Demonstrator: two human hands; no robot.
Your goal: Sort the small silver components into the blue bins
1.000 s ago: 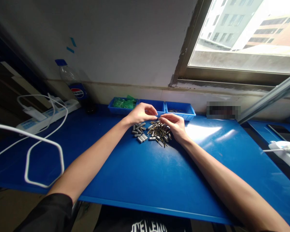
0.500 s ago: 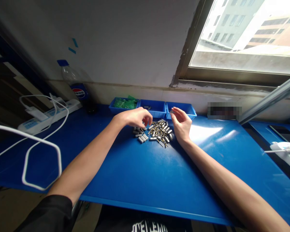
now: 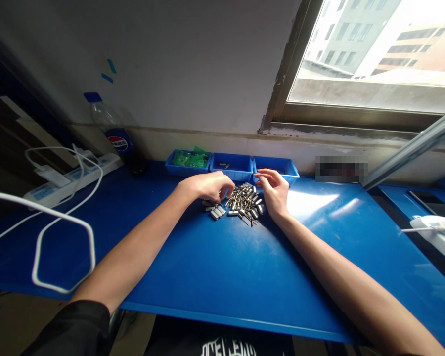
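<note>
A pile of small parts (image 3: 244,202) lies on the blue table, mixing thin gold-and-dark pins with short silver blocks. Curled down over its left side is my left hand (image 3: 209,187), fingertips pressed together; what they pinch is too small to make out. Several silver blocks (image 3: 218,212) lie just below that hand. My right hand (image 3: 275,190) hovers by the front of the right blue bin (image 3: 292,179), thumb and fingers apart with nothing visible between them. Inside that bin a few thin dark pieces show faintly. The middle blue bin (image 3: 237,175) holds a few small silver blocks.
The left blue bin (image 3: 185,171) contains green pieces (image 3: 191,158). Further left stand a cola bottle (image 3: 118,141) and a white power strip (image 3: 66,180), with a looping white cable (image 3: 37,247). A metal post (image 3: 411,151) and another white strip (image 3: 435,230) are at the right.
My right hand has moved slightly down and left, and the thin pins once at its fingertips no longer show there. My left hand's fingers have closed lower over the pile.
</note>
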